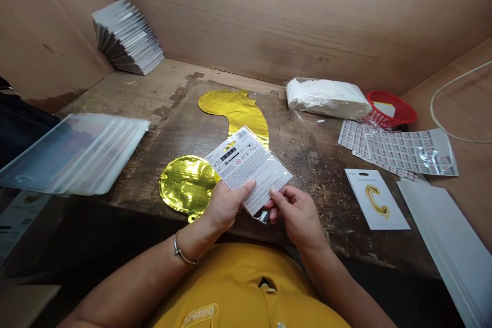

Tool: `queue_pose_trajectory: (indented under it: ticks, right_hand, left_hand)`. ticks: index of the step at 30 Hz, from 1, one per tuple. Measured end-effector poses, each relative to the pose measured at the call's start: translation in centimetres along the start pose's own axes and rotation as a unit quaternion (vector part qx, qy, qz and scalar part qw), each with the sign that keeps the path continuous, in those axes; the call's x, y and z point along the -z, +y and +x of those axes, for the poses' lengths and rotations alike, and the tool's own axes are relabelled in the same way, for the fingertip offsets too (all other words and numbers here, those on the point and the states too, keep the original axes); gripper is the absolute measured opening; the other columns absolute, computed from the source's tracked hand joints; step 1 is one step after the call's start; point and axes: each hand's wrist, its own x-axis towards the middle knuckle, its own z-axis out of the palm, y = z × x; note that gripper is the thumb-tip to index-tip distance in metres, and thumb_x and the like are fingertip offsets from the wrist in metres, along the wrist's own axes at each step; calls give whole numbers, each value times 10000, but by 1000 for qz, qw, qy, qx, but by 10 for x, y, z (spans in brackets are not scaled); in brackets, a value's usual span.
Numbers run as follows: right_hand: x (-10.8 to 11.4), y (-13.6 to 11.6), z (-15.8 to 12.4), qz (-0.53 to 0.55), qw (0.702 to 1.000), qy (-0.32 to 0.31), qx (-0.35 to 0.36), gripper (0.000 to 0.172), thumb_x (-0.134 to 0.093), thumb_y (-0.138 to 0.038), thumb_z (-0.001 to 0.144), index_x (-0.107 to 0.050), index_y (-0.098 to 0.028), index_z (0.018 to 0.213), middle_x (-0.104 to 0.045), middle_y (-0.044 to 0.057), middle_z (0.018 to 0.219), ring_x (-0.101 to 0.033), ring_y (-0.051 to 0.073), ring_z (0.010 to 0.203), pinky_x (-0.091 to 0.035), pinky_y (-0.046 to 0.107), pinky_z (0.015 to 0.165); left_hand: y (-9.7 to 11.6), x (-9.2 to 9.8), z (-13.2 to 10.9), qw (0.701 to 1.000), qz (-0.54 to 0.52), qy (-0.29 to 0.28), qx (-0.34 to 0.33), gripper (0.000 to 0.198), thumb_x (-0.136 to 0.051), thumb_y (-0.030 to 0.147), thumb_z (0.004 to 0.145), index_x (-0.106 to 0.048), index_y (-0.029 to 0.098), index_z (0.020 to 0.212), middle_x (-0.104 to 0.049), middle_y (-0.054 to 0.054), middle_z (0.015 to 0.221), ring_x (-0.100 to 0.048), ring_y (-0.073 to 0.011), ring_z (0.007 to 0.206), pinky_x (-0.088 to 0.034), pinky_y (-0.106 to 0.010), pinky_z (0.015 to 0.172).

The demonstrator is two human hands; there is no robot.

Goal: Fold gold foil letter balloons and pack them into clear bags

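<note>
Between both hands I hold a printed white balloon packet (249, 169) in a clear plastic sleeve, its text and barcode side facing up. My left hand (226, 202) grips its lower left edge, thumb on top. With thumb and fingers, my right hand (294, 210) pinches the lower right corner, where loose clear plastic sticks out. Behind the packet a flat gold foil balloon (188, 184) lies on the wooden table (307, 154); the packet covers its middle. Off to the right lies a white card (376, 200) picturing a gold letter C.
Clear plastic sleeves (77, 151) lie at the left, and a stack of cards (128, 36) leans in the back corner. Toward the back right are a wrapped white bundle (326, 96), a red basket (400, 113) and sticker sheets (407, 151). White sheets (442, 236) lie at the right edge.
</note>
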Motion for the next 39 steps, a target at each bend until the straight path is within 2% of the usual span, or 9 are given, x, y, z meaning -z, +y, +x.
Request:
queue_pose_trajectory:
  ticks: [3,8,13,16,19,22,26,32,39]
  right_hand:
    - [14,-13,-5,-97,994,-33,32,370,-696,-521,779,-637,-190,626,-645,29,572,-506,116,438,-427,249,440]
    - [41,-40,2,-234,948,114,183,280,-685,-450,802,-690,-230,976,-696,62,882,-618,199,793,-505,308,687]
    - [26,-27,30,-89,991,-94,-27,325,-705,-493,713,-556,-208,667,-622,-16,549,-510,115,440,-429,243,436]
    - [6,-9,39,-69,995,-55,-53,328,-646,-495,738,-479,-227,646,-547,-63,473,-457,101,366,-413,232,384]
    - [-3,-6,44,-124,989,-69,-47,271,-640,-411,764,-512,-222,618,-549,-48,473,-493,120,388,-436,248,417]
    - [19,-27,61,-267,959,8,91,139,-649,-298,793,-642,-207,688,-672,24,671,-597,161,600,-479,279,586]
    - [76,-67,124,-474,814,239,235,224,-498,-198,891,-716,-161,921,-713,111,972,-627,230,920,-470,341,850]
    - [107,-88,239,-500,808,234,204,269,-573,-204,850,-725,-125,1058,-726,119,1080,-636,243,1024,-448,321,920]
    - [90,-98,289,-518,794,267,176,298,-617,-294,847,-708,-96,1050,-716,152,1027,-639,264,979,-457,356,883]
  left_hand:
    - [10,1,-3,1000,-11,5,16,401,-818,318,710,-695,158,1056,-720,-108,1100,-695,-251,979,-571,-382,894]
    - [25,9,3,998,-10,-6,68,468,-864,274,622,-700,140,1039,-716,-142,1104,-697,-299,984,-575,-427,887]
    - [52,25,10,981,186,-28,54,518,-799,413,700,-668,138,1120,-698,-172,1129,-693,-322,982,-573,-478,862]
    - [68,35,19,867,479,17,-137,621,-750,474,744,-596,175,1265,-599,-171,1320,-583,-363,1198,-457,-559,1019]
    - [62,40,31,675,679,-135,-255,726,-723,500,758,-518,169,1371,-431,-176,1489,-354,-387,1399,-262,-589,1153]
    - [45,42,42,577,746,-232,-240,683,-638,531,818,-525,136,1364,-405,-211,1494,-345,-400,1401,-295,-588,1134]
    - [38,45,51,568,756,-221,-239,762,-669,556,767,-525,92,1354,-380,-262,1487,-353,-427,1381,-349,-572,1103]
    - [39,48,54,591,733,-210,-265,643,-643,485,792,-558,148,1333,-492,-196,1418,-406,-385,1348,-345,-562,1116]
    - [32,46,50,558,756,-196,-279,656,-623,471,807,-558,92,1339,-490,-215,1427,-451,-393,1330,-399,-556,1089]
